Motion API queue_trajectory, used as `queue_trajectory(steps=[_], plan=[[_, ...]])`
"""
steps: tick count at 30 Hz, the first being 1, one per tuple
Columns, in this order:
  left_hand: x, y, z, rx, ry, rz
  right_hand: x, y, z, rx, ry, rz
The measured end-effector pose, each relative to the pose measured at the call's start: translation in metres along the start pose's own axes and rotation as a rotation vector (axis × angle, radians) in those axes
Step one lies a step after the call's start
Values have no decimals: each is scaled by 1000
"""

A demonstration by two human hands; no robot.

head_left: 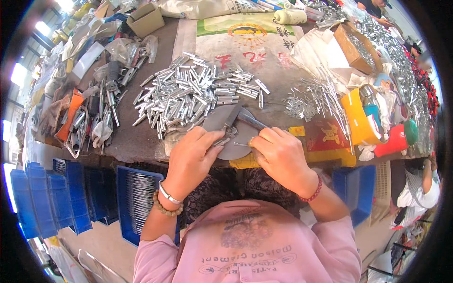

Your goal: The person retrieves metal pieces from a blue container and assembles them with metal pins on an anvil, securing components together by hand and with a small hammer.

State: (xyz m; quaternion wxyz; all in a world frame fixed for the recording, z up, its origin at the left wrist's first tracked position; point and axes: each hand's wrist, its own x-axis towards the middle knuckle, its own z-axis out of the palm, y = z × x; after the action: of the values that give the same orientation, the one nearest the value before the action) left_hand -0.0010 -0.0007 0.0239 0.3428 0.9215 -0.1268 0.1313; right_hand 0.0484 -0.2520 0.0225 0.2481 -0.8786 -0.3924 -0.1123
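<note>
Pink shirt (250, 245); left hand (188, 158) pinches metal tube (222, 141), right hand (278, 155) pinches pin (240, 144); cluttered workbench (137, 137).

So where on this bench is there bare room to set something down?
Bare bench between the tube pile and the tool clutter; a smaller patch between the pile and the pins. Crowded by both hands and along the right edge.

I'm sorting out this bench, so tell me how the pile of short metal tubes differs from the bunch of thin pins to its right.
The short metal tubes are stubby and thick; the thin pins are long and slender. The tubes make a big, dense heap ahead of the left hand; the pins are a smaller, sparser scatter beyond the right hand, beside a yellow container. Both are silvery metal, lying loose on the bench.
</note>
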Motion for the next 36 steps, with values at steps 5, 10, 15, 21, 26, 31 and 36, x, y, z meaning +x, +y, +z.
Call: queue_trajectory(steps=[5, 10, 15, 21, 26, 31, 36], plan=[[-2, 0, 2, 18, -126, -47, -1, 0, 0, 29, 2, 13], [-4, -9, -6, -126, -106, -54, 0, -2, 1, 55, 23, 24], [-2, -6, -10, 48, -114, -28, 0, -1, 7, 65, 13, 18], [0, -7, -2, 28, -11, 17, 1, -2, 5, 37, 19, -4], [-1, -8, 5, -22, 11, -1, 4, 2, 5, -22, 32, -75], [-4, -6, 6, -15, 52, 3, 6, 2, 7, 2, 50, -100], [-11, -12, 11, -65, 73, -37, 8, 5, 8, -9, 48, -119]])
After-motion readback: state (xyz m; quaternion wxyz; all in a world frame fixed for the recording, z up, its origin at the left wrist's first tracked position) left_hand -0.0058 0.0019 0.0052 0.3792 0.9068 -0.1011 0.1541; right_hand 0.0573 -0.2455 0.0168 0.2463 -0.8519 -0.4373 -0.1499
